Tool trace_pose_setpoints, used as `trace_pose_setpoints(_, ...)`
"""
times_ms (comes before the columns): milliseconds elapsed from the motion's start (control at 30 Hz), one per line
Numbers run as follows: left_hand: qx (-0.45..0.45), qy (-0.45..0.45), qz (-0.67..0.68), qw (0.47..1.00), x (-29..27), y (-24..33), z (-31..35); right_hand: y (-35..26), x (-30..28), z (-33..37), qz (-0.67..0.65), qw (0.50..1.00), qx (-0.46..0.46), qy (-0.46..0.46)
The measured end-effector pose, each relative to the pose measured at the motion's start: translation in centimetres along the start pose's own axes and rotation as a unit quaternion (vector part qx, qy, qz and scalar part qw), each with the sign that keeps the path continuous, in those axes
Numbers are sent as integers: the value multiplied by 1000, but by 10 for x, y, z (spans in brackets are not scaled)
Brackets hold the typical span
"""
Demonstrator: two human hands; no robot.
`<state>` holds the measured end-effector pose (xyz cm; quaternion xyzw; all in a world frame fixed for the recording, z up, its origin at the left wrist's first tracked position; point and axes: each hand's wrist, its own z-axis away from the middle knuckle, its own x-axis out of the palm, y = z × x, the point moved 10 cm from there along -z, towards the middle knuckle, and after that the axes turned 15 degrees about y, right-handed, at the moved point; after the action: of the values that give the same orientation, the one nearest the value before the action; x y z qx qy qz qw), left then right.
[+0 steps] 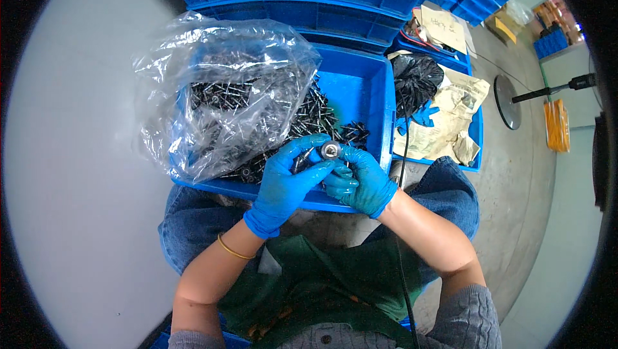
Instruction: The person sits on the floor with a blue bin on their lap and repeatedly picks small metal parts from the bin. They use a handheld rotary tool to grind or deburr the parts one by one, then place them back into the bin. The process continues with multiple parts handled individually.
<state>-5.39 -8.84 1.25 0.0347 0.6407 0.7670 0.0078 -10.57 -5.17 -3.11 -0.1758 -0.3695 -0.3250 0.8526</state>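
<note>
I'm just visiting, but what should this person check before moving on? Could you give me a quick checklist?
1. Both hands gloved: ok; the left hand and right hand wear blue gloves.
2. Round metal part steadied: ok; fingers of both hands hold it.
3. Loose dark metal pieces nearby: ok; they lie in the blue bin at the hands.
4. Clear plastic bag out of the way: not ok; it drapes over the bin's left side.
5. Metal part free of flaws: cannot tell; too small to judge.
</note>
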Motion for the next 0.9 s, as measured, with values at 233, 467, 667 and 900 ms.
trace_pose_setpoints(233, 132, 99, -82, 983, -19, 16, 1, -20, -11, -5, 102, 980, -150, 79)
trace_pose_setpoints(467, -103, 92, 63, 988, -22, -13, -1, -64, 11, 39, 370, 779, -480, 164)
trace_pose_setpoints(667, 1, -21, 15, 1000, -15, -15, 5, -59, 38, 42, 404, 773, -483, 72)
trace_pose_setpoints(900, 15, -101, 38, 994, 1, -7, 10, -44, 35, 28, 402, 805, -434, 36)
